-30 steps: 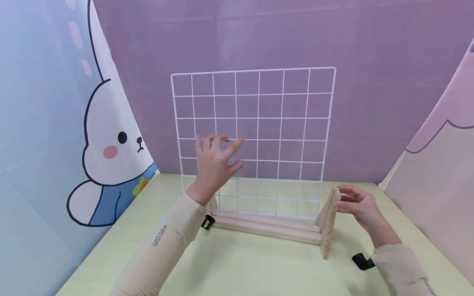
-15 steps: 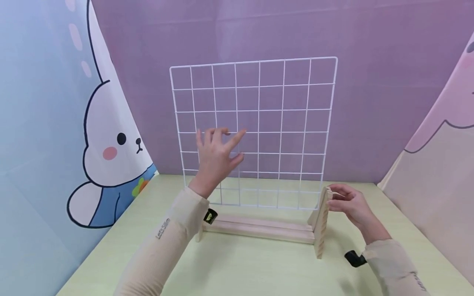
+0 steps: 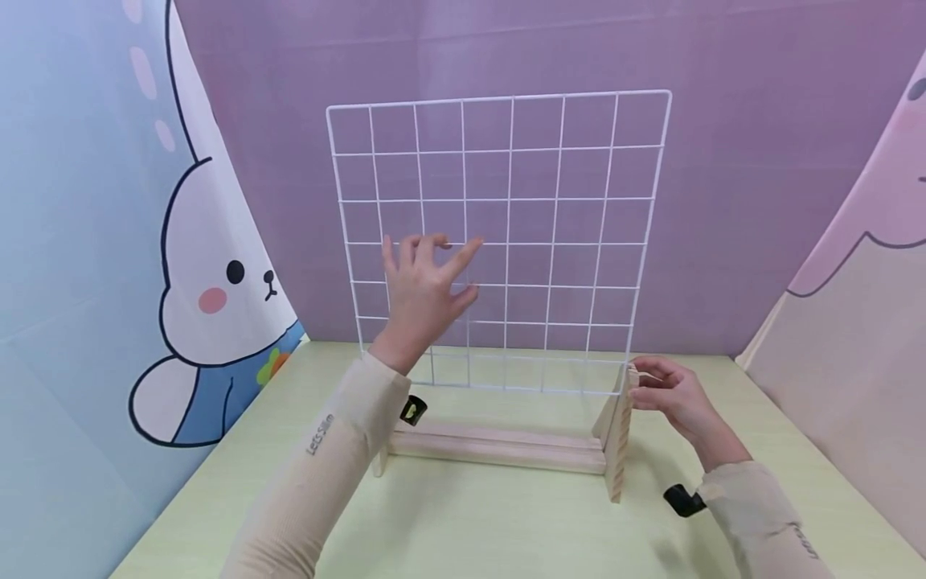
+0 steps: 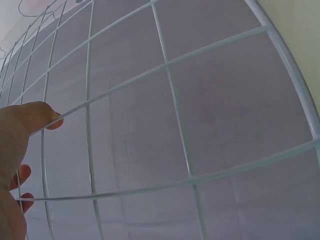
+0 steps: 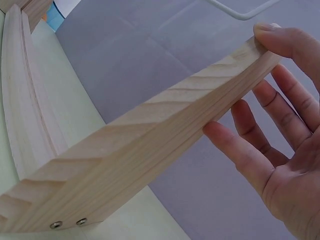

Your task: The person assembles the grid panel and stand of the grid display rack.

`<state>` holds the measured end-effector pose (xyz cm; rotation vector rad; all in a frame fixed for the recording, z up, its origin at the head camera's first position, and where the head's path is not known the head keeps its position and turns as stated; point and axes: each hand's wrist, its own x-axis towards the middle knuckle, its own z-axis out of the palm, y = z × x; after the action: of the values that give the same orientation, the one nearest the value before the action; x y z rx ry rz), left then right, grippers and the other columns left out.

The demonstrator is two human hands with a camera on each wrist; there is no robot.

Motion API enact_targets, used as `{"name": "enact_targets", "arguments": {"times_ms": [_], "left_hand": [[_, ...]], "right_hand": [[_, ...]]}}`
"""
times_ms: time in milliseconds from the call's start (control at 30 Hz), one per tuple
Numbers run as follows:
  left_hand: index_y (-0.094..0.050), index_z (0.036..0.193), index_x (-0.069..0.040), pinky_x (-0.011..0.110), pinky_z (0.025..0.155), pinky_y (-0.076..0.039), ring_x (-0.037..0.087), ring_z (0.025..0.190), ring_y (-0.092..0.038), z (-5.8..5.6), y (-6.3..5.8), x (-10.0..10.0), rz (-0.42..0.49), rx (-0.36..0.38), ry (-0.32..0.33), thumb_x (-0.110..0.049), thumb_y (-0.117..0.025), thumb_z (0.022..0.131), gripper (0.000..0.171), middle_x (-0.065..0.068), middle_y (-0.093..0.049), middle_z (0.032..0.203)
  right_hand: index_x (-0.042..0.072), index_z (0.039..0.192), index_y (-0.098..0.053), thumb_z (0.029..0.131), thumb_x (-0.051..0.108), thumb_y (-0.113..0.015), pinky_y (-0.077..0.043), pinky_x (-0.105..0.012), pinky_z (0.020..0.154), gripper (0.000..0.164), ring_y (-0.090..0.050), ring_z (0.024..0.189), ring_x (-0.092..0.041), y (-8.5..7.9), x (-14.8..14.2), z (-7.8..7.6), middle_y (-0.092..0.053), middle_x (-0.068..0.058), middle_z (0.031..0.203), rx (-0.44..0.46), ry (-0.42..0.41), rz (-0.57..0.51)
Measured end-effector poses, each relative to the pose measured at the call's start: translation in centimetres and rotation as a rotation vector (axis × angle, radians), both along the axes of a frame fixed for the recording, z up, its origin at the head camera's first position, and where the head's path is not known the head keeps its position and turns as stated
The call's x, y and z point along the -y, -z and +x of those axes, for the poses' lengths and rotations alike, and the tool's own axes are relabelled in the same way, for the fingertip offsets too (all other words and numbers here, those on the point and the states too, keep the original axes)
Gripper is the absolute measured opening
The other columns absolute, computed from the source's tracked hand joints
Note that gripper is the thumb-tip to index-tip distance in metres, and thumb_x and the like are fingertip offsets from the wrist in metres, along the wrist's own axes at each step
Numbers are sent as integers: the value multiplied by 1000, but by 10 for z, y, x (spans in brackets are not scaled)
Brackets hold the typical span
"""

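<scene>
A white wire grid panel (image 3: 509,244) stands nearly upright in the head view, its lower edge raised above the wooden stand's grooved rail (image 3: 499,457). My left hand (image 3: 422,296) holds the panel left of its middle; in the left wrist view the thumb (image 4: 42,116) hooks over a wire, with other fingertips reaching through the mesh. At the stand's right end, my right hand (image 3: 676,400) grips the top of the triangular wooden side piece (image 5: 150,125). Its thumb (image 5: 275,37) presses the tip from one side while fingers lie against the other. The left side piece is mostly hidden by my left arm.
The stand rests on a pale yellow-green table (image 3: 463,531). A purple backdrop (image 3: 723,201) hangs behind it, with cartoon-printed cloths on the left (image 3: 79,265) and right (image 3: 868,346). Black wrist-worn pieces (image 3: 683,500) stick out near my cuffs.
The grid panel has risen in my left hand, from close to the rail to a visible gap above it. My right hand and the stand have shifted slightly left.
</scene>
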<state>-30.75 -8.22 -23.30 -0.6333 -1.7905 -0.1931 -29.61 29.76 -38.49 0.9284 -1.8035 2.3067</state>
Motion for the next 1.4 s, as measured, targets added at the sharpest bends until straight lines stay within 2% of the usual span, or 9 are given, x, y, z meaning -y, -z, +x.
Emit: {"name": "enact_targets", "arguments": {"times_ms": [233, 633, 1033, 1267, 1400], "left_hand": [[-70, 125, -23, 75, 102, -25, 39, 106, -53, -2, -5, 0, -2, -3, -1, -28, -84, 76, 51, 17, -63, 113], [-70, 127, -24, 73, 104, -24, 38, 107, -52, 3, -16, -8, -3, -16, -5, -28, -82, 79, 50, 16, -63, 114], [-68, 129, -25, 72, 107, -21, 37, 109, -52, 0, -22, -16, -5, -9, -4, -30, -80, 81, 49, 15, -62, 115], [-69, 129, -26, 72, 107, -22, 37, 107, -52, -2, -28, -19, -6, -42, -19, -30, -80, 81, 49, 14, -63, 114], [-69, 129, -26, 71, 107, -21, 36, 107, -52, -2, -31, -21, -5, -37, -14, -29, -80, 80, 50, 14, -62, 114]], "right_hand": [[14, 110, -73, 83, -24, -57, -59, -29, 70, 49, -66, 87, -10, 1, -1, 0, -71, 2, 103, -6, -11, -1], [15, 109, -73, 83, -23, -58, -59, -28, 70, 48, -66, 88, -10, 0, -2, 2, -72, 2, 100, 16, -1, -3], [14, 107, -73, 83, -22, -59, -59, -28, 70, 46, -66, 85, -11, 1, -1, 4, -71, 0, 97, 31, -11, -35], [13, 109, -73, 83, -21, -59, -59, -28, 70, 45, -68, 86, -11, 1, -2, 2, -72, 0, 96, 10, -26, -29], [14, 108, -73, 83, -22, -58, -59, -28, 69, 46, -68, 85, -11, 2, -2, 1, -72, 0, 96, 11, -29, -35]]}}
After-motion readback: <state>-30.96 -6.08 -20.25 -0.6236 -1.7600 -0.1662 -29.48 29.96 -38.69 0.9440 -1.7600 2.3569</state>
